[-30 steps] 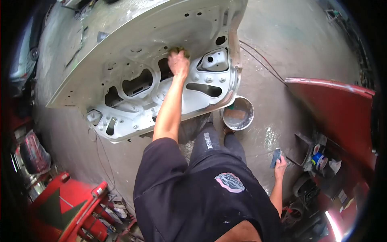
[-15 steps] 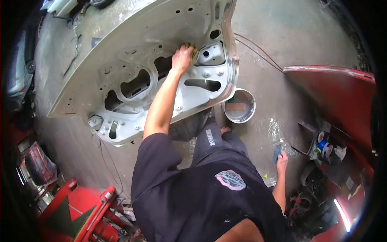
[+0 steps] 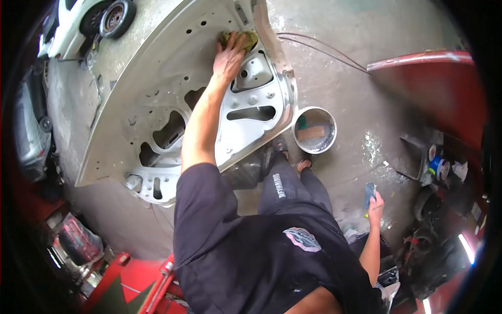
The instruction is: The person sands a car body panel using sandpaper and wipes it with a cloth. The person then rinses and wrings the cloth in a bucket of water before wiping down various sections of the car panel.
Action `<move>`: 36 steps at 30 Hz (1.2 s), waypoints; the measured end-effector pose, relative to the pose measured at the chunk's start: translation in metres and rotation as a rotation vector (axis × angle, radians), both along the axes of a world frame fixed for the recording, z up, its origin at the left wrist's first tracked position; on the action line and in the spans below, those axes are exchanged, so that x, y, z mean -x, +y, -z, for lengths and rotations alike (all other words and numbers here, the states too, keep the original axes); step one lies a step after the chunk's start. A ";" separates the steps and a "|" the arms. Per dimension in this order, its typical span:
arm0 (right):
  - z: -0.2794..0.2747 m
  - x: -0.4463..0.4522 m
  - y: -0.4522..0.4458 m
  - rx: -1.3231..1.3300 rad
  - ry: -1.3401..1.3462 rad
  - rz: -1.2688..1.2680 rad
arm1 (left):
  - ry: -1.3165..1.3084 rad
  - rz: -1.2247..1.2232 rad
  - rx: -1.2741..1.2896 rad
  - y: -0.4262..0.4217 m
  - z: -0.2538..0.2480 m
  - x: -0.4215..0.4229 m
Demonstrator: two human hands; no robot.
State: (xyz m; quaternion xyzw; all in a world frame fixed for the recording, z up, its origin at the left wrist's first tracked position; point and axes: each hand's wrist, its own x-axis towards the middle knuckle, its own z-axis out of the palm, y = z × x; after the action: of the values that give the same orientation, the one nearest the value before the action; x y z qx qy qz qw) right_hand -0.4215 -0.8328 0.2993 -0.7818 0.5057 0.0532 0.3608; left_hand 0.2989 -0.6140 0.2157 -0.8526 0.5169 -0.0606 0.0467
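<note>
My left hand (image 3: 228, 60) reaches up over the bare inner side of a pale car trunk lid (image 3: 246, 123). Under its fingers is a yellow-green cloth (image 3: 248, 42), pressed against the panel just above a cutout pocket near the upper right edge. Fingers are spread over the cloth and partly cover it. Out to the right, my right hand (image 3: 375, 206) is closed around a flat blue-grey piece (image 3: 370, 194) that resembles sandpaper or a sanding pad, held above the floor, away from the lid.
A white bucket (image 3: 334, 137) with water and a brown block in it stands beside the lid's right edge. Thin hoses (image 3: 324, 51) cross the floor. A red panel (image 3: 429, 94) stands at the right, a loose wheel (image 3: 117, 19) at top left, red equipment (image 3: 130, 282) at lower left.
My left hand with the cloth has moved up the lid, towards its upper edge, and its fingers have spread. The view has shifted; my right hand still holds its blue-grey piece.
</note>
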 end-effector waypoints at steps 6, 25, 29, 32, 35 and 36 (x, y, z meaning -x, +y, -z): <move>0.057 0.052 0.012 -0.011 0.013 0.040 | 0.286 -0.100 0.266 0.051 0.010 0.028; 0.019 -0.005 -0.004 -0.056 -0.052 -0.037 | 0.051 -0.218 0.429 -0.056 0.038 0.143; 0.018 0.004 -0.005 -0.025 0.006 -0.022 | 0.102 -0.061 0.336 -0.060 0.044 0.150; 0.025 0.014 0.010 -0.053 0.018 0.026 | 0.158 0.089 0.359 -0.032 0.047 0.170; 0.055 0.040 0.012 -0.070 0.014 0.006 | 0.252 0.186 0.311 0.000 0.050 0.200; 0.060 0.048 0.016 -0.082 0.065 -0.004 | 0.303 0.168 0.278 0.011 0.047 0.215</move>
State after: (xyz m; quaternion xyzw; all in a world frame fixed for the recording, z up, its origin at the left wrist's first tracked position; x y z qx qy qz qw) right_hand -0.4698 -0.8171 0.2396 -0.7652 0.5130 0.0997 0.3758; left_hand 0.0834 -0.6035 0.1683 -0.8040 0.5741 -0.0060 -0.1548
